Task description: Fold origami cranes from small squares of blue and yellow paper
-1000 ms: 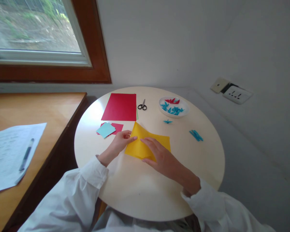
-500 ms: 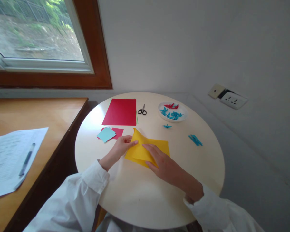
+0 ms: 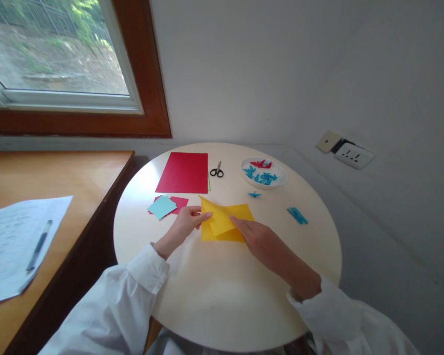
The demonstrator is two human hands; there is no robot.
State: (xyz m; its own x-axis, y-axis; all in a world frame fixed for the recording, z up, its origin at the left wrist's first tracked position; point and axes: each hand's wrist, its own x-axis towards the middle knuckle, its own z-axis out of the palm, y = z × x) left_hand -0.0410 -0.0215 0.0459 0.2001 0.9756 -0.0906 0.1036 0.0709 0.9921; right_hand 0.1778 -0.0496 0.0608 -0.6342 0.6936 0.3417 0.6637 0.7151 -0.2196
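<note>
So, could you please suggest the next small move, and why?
I'd probably have the right hand press the yellow paper flat: its folded layers appear to stand apart along the near edge, while the left hand pinches its left side and could steady it.

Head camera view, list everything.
Yellow paper: 1, yellow, centre
Large sheets: 2, red, green, far left
Small papers: several, blue, red, left
Scissors: 1, black-handled, far middle
Dish: 1, white, far right
Birds: several, blue, red, in dish
Lone bird: 1, blue, before dish
Strips: several, blue, right
Table: 1, cream, underneath
Desk: 1, brown, left
Notes: uncounted, white, on desk
Pen: 1, dark, on notes
Window: 1, brown-framed, upper left
Wall plates: 2, pale, right
Sleeves: 2, white, below
Left hand: 1, on yellow paper
Right hand: 1, likewise
</note>
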